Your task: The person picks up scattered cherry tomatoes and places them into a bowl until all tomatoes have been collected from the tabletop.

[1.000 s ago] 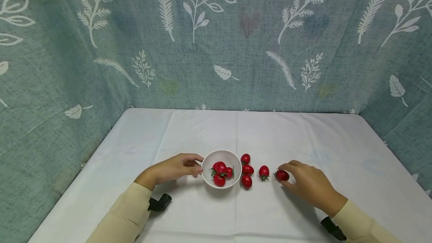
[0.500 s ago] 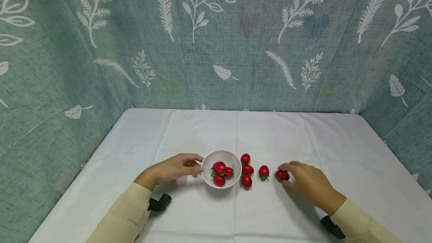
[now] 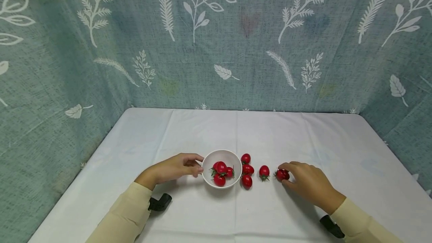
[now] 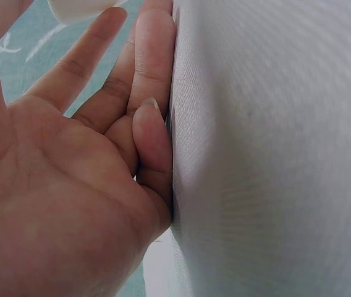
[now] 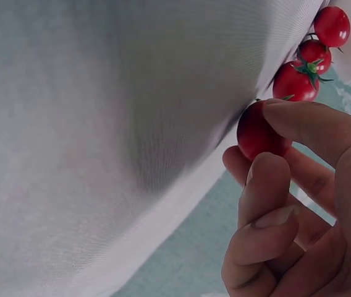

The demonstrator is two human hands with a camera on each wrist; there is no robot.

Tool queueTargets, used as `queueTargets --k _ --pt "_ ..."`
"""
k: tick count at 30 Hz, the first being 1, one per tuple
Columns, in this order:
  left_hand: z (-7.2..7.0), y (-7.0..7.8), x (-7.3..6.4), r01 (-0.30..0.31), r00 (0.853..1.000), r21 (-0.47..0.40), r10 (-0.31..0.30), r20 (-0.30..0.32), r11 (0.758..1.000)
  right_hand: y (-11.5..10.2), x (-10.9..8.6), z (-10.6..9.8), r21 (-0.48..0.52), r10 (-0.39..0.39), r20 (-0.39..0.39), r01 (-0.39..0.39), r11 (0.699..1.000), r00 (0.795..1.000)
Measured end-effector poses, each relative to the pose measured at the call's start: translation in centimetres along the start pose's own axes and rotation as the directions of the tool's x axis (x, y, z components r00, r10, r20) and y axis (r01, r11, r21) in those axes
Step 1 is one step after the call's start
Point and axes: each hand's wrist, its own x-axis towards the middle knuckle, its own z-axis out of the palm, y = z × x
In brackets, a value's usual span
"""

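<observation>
My left hand [image 3: 175, 168] holds the left side of a white bowl [image 3: 206, 179], its thumb and index finger at the rim. Several red cherry tomatoes [image 3: 221, 167] with green stems lie inside the bowl. In the left wrist view the bowl's edge [image 4: 80, 8] shows at the top, and the lower fingers [image 4: 152, 142] lie along the tablecloth. On the right, my right hand [image 3: 308, 183] pinches a cherry tomato [image 3: 281, 175] between thumb and fingertips, low at the cloth. The right wrist view shows this dark red tomato [image 5: 257, 131] in the fingers, with more tomatoes beyond.
Between bowl and right hand, a single tomato [image 3: 264, 171] lies stem toward me. Three more tomatoes [image 3: 247, 181] line the bowl's right side. A white cloth covers the table [image 3: 202, 130]; a green leaf-patterned curtain [image 3: 216, 48] hangs behind and at both sides.
Almost nothing differs. The right hand and its tomato have shifted very slightly toward me; the left hand and bowl stay in place.
</observation>
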Motion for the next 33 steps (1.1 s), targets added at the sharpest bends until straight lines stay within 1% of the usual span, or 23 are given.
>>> queueTargets --k 7,17,23,30,33 --pt "0.0 -0.2 0.1 0.006 1.000 -0.002 -0.006 -0.004 1.000 -0.2 0.0 -0.2 -0.004 -0.005 -0.006 0.005 1.000 1.000" --pt "0.0 0.0 -0.2 -0.006 1.000 -0.004 0.006 -0.002 1.000 -0.9 0.1 -0.5 -0.024 -0.057 -0.071 0.056 0.998 0.996" --pt "0.0 0.2 -0.3 -0.009 1.000 -0.008 0.009 0.000 1.000 -1.8 0.4 -1.0 -0.036 -0.085 -0.096 0.082 0.996 0.992" --pt "0.0 0.0 -0.1 -0.014 1.000 -0.012 0.014 0.003 1.000 -3.1 0.9 -1.2 -0.038 -0.140 -0.147 0.136 0.990 0.979" --pt "0.0 -0.1 -0.1 -0.014 1.000 -0.016 0.014 0.002 1.000 -3.8 1.1 -1.3 -0.038 -0.151 -0.154 0.147 0.988 0.976"
